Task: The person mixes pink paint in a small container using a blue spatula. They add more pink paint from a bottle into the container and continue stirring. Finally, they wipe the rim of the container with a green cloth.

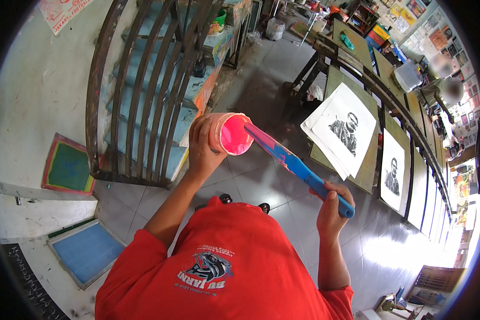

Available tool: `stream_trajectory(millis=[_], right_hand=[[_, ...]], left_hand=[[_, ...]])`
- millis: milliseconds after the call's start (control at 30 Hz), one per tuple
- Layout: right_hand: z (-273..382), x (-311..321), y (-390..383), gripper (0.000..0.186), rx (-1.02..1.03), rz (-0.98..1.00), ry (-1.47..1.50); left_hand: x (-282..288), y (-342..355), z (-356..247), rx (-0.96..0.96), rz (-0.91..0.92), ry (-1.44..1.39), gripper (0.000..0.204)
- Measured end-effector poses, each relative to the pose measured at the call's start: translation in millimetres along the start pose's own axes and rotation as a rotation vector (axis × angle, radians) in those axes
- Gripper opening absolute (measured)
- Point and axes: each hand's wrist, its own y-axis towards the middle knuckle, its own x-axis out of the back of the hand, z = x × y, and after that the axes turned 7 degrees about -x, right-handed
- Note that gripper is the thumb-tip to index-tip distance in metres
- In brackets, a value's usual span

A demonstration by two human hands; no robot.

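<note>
My left hand [201, 146] is wrapped round a plastic tub [216, 132] of bright pink ink [236, 136], tilted so that its mouth faces right. In my right hand [333, 205] is the handle of a long blue spatula [304, 172]. Pink ink coats the far part of its blade, and its tip reaches into the tub's mouth. The fingers of both hands are closed on what they hold.
Left of the tub, a dark metal railing [124, 96] guards blue steps. Sheets with a printed black portrait [346, 130] lie on slanted boards to the right. A green-meshed frame [66, 166] and a blue-meshed frame [88, 250] lean at the left wall.
</note>
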Motion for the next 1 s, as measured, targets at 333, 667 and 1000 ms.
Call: stream_trajectory(millis=[333,667,1000], right_hand=[[8.8,-0.4,23.2,0.023,-0.245,0.136,-0.140],[-33.5,-21.5,-11.9,0.025,-0.817,-0.153,0.536],[-9.8,-13.6,19.4,0.012,-0.047,0.201,-0.174]], left_hand=[[10.4,-15.2,19.6,-0.184,0.066,0.075,0.087],[-2.8,-29.2,15.8,-0.155,0.043,0.043,0.091],[-3.3,-24.6,15.9,-0.167,0.050,0.002,0.095]])
